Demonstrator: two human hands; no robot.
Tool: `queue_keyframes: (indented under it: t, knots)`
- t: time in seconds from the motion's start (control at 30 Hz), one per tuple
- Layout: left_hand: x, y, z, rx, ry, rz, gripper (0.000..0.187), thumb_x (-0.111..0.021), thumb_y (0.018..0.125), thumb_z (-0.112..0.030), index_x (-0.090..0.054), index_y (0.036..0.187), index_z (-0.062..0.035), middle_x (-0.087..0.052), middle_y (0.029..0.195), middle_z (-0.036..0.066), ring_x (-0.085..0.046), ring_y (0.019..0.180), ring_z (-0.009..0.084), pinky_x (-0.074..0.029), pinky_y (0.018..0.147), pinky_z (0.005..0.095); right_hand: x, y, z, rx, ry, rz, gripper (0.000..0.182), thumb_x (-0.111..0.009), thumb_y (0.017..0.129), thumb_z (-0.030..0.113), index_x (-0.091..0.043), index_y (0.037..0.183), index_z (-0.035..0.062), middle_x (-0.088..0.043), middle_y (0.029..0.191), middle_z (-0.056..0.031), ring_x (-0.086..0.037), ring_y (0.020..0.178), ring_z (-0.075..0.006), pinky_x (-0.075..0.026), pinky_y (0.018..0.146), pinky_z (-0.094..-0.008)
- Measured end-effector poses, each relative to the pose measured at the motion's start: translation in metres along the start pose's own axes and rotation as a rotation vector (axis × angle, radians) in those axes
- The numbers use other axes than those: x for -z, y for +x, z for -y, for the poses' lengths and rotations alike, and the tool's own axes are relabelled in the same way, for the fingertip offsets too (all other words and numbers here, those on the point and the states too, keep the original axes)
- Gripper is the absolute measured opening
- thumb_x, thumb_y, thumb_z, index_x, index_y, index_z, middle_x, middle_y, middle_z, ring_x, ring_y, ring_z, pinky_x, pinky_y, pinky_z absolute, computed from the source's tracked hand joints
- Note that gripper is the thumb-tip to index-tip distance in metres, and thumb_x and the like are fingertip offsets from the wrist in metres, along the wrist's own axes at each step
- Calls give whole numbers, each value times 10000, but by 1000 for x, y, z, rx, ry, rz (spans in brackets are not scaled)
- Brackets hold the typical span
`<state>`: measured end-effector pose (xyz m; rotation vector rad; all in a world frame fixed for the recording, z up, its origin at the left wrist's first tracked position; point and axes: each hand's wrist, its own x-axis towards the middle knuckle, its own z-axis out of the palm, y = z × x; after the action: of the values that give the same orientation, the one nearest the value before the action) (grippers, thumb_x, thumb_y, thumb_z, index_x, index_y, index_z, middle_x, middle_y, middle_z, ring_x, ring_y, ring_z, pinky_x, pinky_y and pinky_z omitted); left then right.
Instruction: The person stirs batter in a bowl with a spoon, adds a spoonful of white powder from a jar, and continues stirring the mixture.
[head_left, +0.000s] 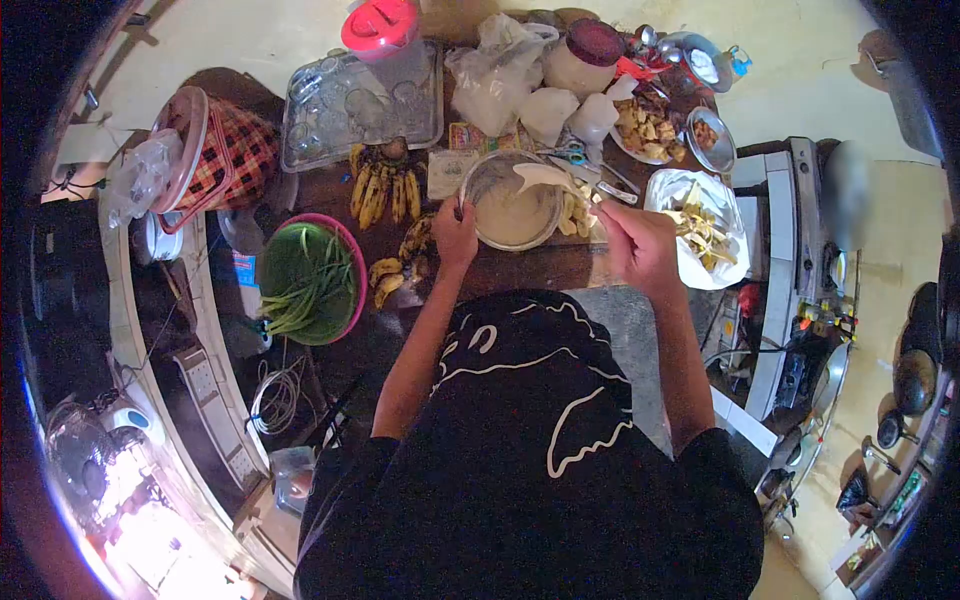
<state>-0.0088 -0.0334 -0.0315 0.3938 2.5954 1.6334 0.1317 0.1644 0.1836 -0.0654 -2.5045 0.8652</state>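
My left hand (456, 237) is closed on the near-left edge of a metal bowl (482, 234). Pale, thick batter (515, 210) lies in the bowl and coats part of its wall. In my right hand (645, 245) is the handle of a light-coloured spatula (543, 177), its broad end over the far-right part of the bowl. Peeled banana pieces (575, 215) lie just right of the bowl. Unpeeled bananas (388, 190) rest to the left, with a few more (385, 275) nearer to me.
A glass-filled tray (290, 140) stands at the back left, plastic bags (495, 75) at the back. A pink-rimmed basket (362, 285) of green leaves sits left. On the right are a lined tray of banana peels (710, 240), a plate of brown food pieces (648, 130) and scissors (570, 155).
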Motion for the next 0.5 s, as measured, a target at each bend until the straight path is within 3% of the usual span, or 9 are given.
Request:
queue_keyframes:
  t: [0.07,0.5]
  knots:
    - [0,-1,0,-15,25,4,204,-587,832,-185,-585,840,19,-577,687,154,-560,629,279,-434,614,396,5,1,4,9,-40,1,119,-642,796,32,-652,896,-32,-648,676,-142,-636,565,-269,-485,512,-342]
    - [-1,-5,-18,-4,-71,8,184,-577,832,-147,-610,905,19,-543,646,129,-517,587,219,-432,592,359,31,10,23,150,-90,-74,146,-681,741,-9,-648,883,-12,-648,678,-107,-634,552,-240,-484,502,-330]
